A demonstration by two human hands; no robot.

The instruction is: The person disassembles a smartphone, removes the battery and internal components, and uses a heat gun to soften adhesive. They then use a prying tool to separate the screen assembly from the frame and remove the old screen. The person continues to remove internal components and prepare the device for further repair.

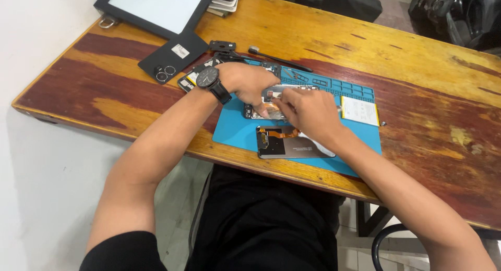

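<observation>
Evenly bright, soft daylight; faint shadows beneath forearms; mild glare on lacquered table (428,67) (upper right); slight wide-angle bending at edges; focus acceptable.

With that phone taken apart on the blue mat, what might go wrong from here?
Three risks, as I judge them. The detached screen panel lies at the mat's near edge, by the right forearm, and could be nudged off the table. Its orange flex cable is exposed and might get snagged. Both hands, left hand and right hand, crowd the opened phone, so a slip could harm small parts.
</observation>
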